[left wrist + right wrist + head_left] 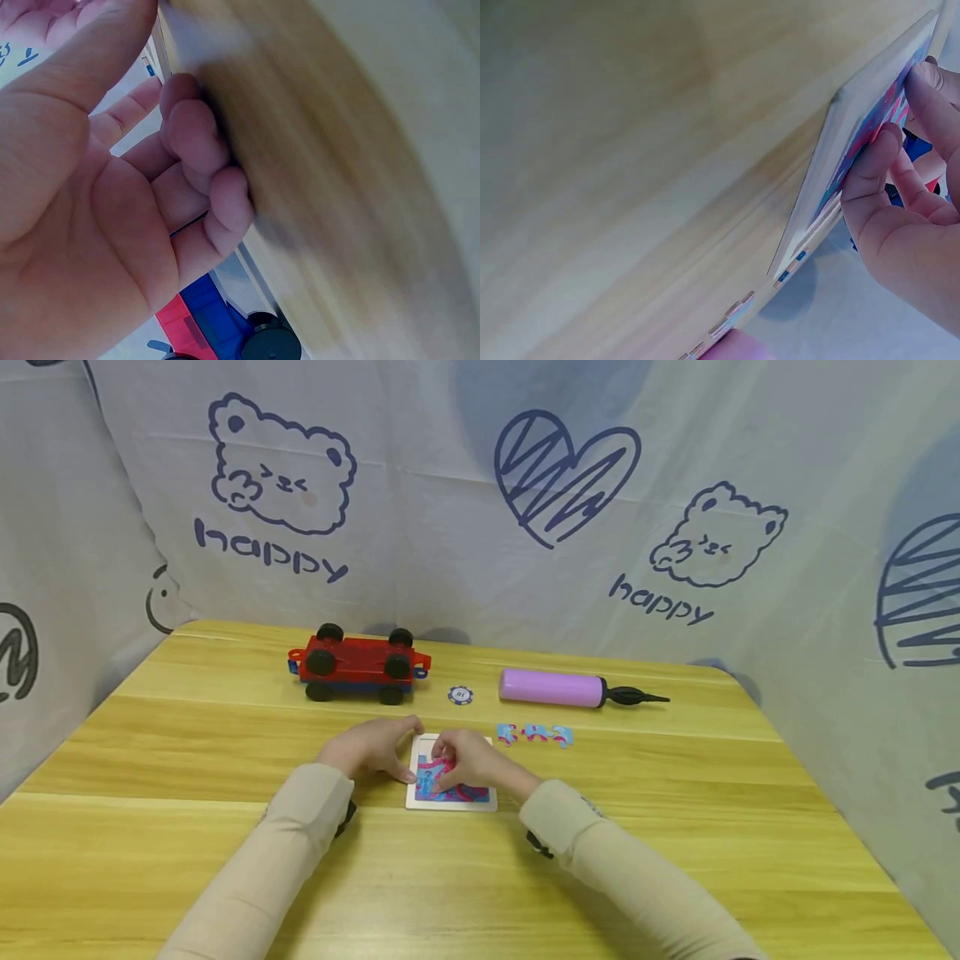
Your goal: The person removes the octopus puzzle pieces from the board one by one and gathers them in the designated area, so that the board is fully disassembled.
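Note:
A small white puzzle board point(451, 805) lies on the table, its lower part filled with blue, pink and purple pieces. White base shows along its upper part. My left hand point(372, 745) is at the board's left side, thumb on the left edge and forefinger near the top corner. Its other fingers rest loosely bent at the table in the left wrist view. My right hand point(471, 760) is over the board, thumb and bent fingers on a puzzle piece point(444, 766) partly hidden under them. Three loose puzzle pieces point(536, 732) lie in a row to the right.
Behind the board is an upturned red and blue toy car point(352, 664) with black wheels. Near it lie a blue and white poker chip point(461, 695) and a purple hand pump point(553, 687) with a black nozzle. A printed white cloth point(427, 552) hangs behind the table.

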Available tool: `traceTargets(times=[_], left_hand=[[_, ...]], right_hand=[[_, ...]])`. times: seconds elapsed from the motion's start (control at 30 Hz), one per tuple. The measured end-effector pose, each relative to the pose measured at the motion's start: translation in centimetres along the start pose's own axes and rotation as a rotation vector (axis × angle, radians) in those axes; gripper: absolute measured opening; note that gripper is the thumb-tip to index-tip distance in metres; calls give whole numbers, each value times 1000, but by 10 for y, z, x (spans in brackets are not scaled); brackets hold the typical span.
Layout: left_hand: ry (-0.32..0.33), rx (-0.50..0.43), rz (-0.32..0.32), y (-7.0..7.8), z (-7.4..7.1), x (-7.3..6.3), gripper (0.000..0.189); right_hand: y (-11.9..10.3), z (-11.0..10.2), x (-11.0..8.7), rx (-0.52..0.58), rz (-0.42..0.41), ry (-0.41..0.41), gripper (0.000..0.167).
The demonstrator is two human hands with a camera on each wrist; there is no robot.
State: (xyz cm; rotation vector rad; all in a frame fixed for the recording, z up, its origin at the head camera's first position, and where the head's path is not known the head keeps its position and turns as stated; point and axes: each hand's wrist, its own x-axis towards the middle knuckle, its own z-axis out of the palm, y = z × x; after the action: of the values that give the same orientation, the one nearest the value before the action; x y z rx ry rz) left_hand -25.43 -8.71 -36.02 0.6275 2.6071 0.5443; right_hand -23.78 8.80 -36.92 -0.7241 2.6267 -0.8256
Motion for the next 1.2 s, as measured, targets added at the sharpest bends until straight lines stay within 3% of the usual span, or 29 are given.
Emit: traceTargets(times=[0.5, 0.8, 1.2], left_hand=[[-4, -14, 4, -1, 1, -1, 66], [5, -8, 12, -2, 1, -1, 64], [8, 1, 8, -1, 1, 0, 66]], right_hand=[[1, 4, -2, 21, -51, 12, 42], [1, 4, -2, -57, -130, -13, 48], [1, 4, -3, -118, -135, 12, 45]])
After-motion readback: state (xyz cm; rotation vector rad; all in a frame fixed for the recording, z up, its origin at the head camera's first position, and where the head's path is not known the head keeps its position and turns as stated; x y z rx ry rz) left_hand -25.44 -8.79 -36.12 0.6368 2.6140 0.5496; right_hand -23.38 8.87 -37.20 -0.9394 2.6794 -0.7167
